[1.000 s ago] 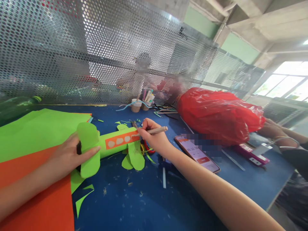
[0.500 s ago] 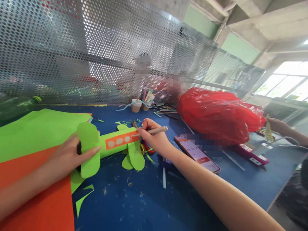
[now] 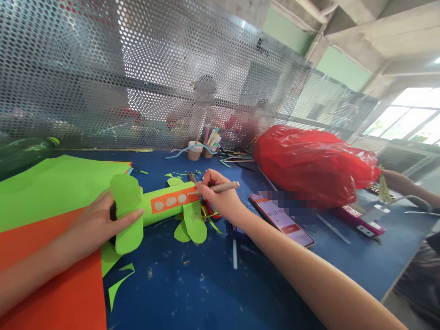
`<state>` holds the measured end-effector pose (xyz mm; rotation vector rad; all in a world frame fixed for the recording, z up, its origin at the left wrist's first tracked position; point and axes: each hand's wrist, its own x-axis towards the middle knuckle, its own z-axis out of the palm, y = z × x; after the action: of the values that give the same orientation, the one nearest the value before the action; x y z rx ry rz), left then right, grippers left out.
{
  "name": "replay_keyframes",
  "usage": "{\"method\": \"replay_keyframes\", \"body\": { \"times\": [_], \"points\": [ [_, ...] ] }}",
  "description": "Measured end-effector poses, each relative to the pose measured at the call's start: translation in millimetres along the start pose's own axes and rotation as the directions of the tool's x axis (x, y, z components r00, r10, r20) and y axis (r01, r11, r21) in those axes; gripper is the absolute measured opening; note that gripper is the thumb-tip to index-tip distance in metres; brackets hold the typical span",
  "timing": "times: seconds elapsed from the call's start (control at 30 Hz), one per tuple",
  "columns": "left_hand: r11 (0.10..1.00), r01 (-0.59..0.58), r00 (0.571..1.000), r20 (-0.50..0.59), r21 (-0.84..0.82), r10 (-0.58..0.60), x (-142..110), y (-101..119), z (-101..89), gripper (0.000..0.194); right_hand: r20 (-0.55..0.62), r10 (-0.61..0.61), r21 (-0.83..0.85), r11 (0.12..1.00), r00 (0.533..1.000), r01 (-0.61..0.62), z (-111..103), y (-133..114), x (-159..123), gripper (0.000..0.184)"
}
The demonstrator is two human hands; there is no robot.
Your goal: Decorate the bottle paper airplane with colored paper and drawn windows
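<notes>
A green paper tube [image 3: 148,214] with rounded paper flaps lies across the middle left of the table. Along its side runs an orange strip [image 3: 172,207] bearing several pale ovals. My left hand [image 3: 106,213] grips the tube's left end, thumb over a large green flap [image 3: 128,233]. In my right hand [image 3: 216,191] is a marker pen [image 3: 227,186], pinched with its tip end at the strip's right part; the fingers hide the exact tip. Beneath and behind the tube's right end, scissors [image 3: 213,213] with red and yellow handles show in part.
Green paper [image 3: 68,183] and orange paper [image 3: 58,284] lie at left. A phone [image 3: 280,220] showing a timer rests right of my forearm. Pen cups [image 3: 195,152] stand at the back beside a red plastic bag [image 3: 309,165]. Another person's arm [image 3: 409,185] reaches in at far right.
My hands and the tube stay almost where they were. The phone's timer has ticked on. At far right, the other person's arm has shifted slightly.
</notes>
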<state>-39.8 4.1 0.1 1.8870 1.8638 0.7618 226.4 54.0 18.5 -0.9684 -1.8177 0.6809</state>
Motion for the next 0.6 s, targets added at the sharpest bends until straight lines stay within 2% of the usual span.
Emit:
{"method": "replay_keyframes", "body": {
  "times": [0.17, 0.37, 0.6],
  "points": [
    [1.0, -0.013, 1.0, -0.027, -0.027, 0.013, -0.6, 3.1, 0.0, 0.058, 0.004, 0.015, 0.009, 1.0, 1.0, -0.015, 0.1, -2.2, -0.8, 0.023],
    [1.0, -0.008, 1.0, 0.017, 0.003, 0.008, -0.6, -0.9, -0.7, 0.061, 0.006, 0.027, 0.009, 1.0, 1.0, -0.027, 1.4, -4.5, -1.7, 0.024],
    [0.999, -0.017, 1.0, -0.012, -0.029, 0.017, -0.5, 2.1, 0.0, 0.058, 0.014, 0.034, 0.019, 0.999, 0.999, -0.034, 2.3, -4.3, -2.1, 0.023]
  ]
}}
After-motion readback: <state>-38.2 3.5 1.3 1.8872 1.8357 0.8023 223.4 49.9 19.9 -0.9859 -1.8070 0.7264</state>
